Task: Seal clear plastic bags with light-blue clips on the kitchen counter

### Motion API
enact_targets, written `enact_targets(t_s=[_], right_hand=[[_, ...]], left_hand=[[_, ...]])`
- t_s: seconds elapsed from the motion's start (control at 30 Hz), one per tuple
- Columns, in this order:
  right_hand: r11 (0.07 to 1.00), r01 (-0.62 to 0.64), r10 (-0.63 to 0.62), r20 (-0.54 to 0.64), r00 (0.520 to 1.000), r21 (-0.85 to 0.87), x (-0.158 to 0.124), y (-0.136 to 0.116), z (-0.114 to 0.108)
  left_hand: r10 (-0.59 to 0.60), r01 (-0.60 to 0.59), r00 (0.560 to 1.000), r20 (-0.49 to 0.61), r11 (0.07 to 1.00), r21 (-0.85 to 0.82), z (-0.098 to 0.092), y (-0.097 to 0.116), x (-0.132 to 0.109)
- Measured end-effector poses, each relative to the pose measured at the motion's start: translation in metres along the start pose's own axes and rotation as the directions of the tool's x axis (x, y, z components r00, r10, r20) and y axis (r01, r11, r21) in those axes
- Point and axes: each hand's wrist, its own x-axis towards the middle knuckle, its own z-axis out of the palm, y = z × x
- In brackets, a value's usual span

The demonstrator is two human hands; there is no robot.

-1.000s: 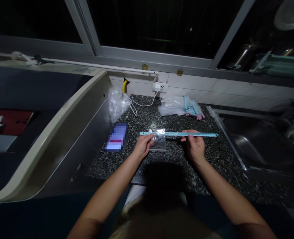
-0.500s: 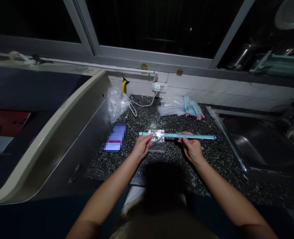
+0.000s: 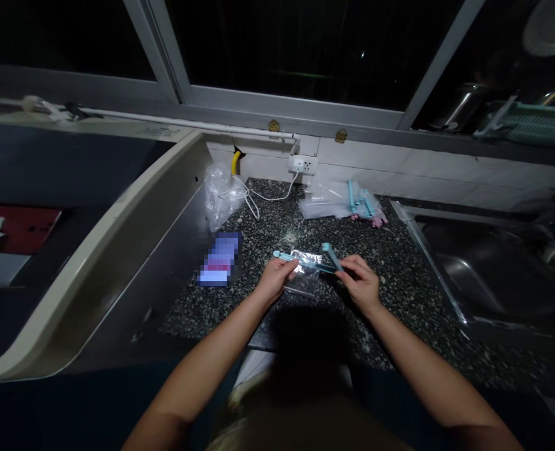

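Note:
A light-blue bag sealing clip [image 3: 332, 255] is held between my two hands, its hinged arms half folded. My left hand [image 3: 276, 280] is closed, pinching one arm together with a small clear plastic bag [image 3: 302, 285]. The bag's top edge lies along that arm, and its lower part hangs toward me. My right hand [image 3: 363, 283] pinches the other arm near the hinge end. That arm slants up and to the left, its tip raised over the bag. Fingers partly hide the hinge.
A phone [image 3: 220, 258] with a lit, blurred screen lies on the speckled counter [image 3: 259, 313] at left. Behind are clear bags [image 3: 324, 199] with more blue and pink clips [image 3: 362, 202], and a charger cable [image 3: 277, 199]. A sink [image 3: 484, 269] is at right, a stove's side [image 3: 165, 219] at left.
The clip was stretched out straight between my hands. Its right arm is now swung up and leftward toward the bag, and my left hand has shifted slightly right.

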Motion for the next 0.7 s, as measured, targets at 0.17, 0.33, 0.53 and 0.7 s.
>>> enact_targets(t_s=[0.17,0.33,0.53,0.7], right_hand=[[0.999,-0.024,0.025,0.071,0.997,-0.022,-0.001,0.000,0.003],[0.986,-0.166,0.166,0.092,0.982,-0.005,-0.003,-0.002,0.007],[0.880,-0.456,0.420,0.231,0.878,0.134,-0.001,-0.003,0.008],[0.860,-0.501,0.468,0.241,0.850,0.096,-0.002,-0.002,0.009]], left_hand=[[0.026,-0.026,1.000,0.001,0.998,0.053,-0.002,-0.006,0.002],[0.072,-0.073,0.997,0.013,0.994,0.080,-0.001,-0.008,0.002],[0.050,-0.056,0.998,0.041,0.987,0.153,0.005,0.001,-0.002],[-0.011,0.004,0.998,0.059,0.992,0.122,0.008,0.001,-0.004]])
